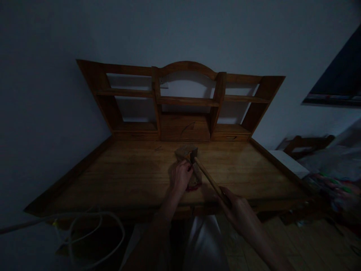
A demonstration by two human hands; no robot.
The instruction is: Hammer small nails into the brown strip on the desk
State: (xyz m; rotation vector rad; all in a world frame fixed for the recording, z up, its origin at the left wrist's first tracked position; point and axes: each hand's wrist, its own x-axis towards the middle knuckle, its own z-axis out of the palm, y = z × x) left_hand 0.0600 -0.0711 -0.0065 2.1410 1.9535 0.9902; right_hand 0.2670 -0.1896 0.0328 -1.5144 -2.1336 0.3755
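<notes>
A hammer (205, 172) with a wooden handle is gripped at its lower end by my right hand (236, 210). Its dark head rests on a small wooden block (186, 151) lying on the wooden desk (126, 177). My left hand (181, 176) is closed on the near part of that block, fingers curled just beside the hammer head. Something dark red shows under the hand; I cannot make it out in the dim light.
The desk carries a shelved wooden hutch (183, 99) against a pale wall. A white cable (84, 229) loops below the desk's left front. At the right are a wooden chair (307, 143), cloth and a wooden floor.
</notes>
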